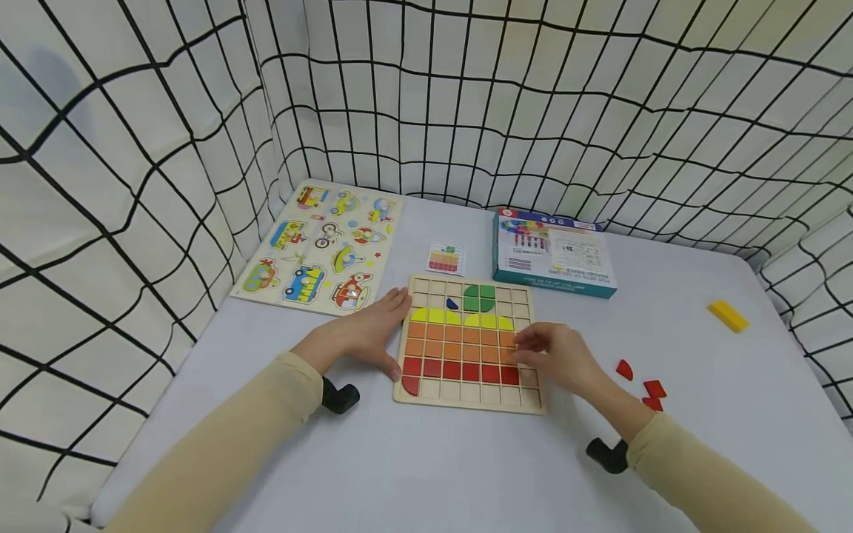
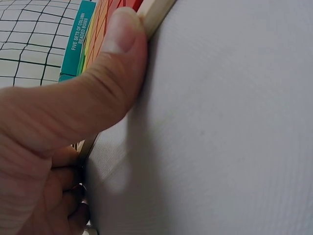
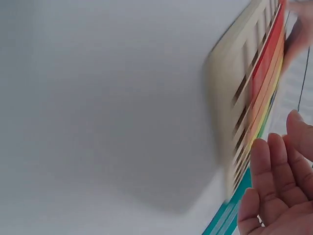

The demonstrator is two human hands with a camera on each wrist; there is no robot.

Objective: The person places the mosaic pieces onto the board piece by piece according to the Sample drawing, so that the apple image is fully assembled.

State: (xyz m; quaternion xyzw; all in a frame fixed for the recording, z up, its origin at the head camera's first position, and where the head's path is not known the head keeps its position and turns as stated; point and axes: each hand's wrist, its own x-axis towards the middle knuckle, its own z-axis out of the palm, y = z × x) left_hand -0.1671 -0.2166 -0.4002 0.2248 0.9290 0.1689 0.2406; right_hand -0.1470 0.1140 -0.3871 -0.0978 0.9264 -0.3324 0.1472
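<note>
A wooden grid board (image 1: 489, 396) lies on the table with coloured pieces in its cells: red squares (image 1: 452, 370) low down, orange squares (image 1: 453, 342), yellow pieces (image 1: 433, 317) and a green group (image 1: 479, 299) above. A small dark blue piece (image 1: 452, 303) sits left of the green. My left hand (image 1: 373, 331) rests along the board's left edge, its thumb on the rim beside the red row. Over the right edge, my right hand (image 1: 560, 357) has its fingertips at the right end of the orange rows. In the right wrist view, its fingers are loosely bent and nothing shows between them.
Loose red pieces (image 1: 655, 389) lie right of my right hand, with a yellow block (image 1: 728, 315) farther off. Behind the board are a small pattern card (image 1: 445, 259) and a teal-edged box (image 1: 554, 255). A vehicle puzzle (image 1: 345, 259) lies back left. Black netting surrounds the table.
</note>
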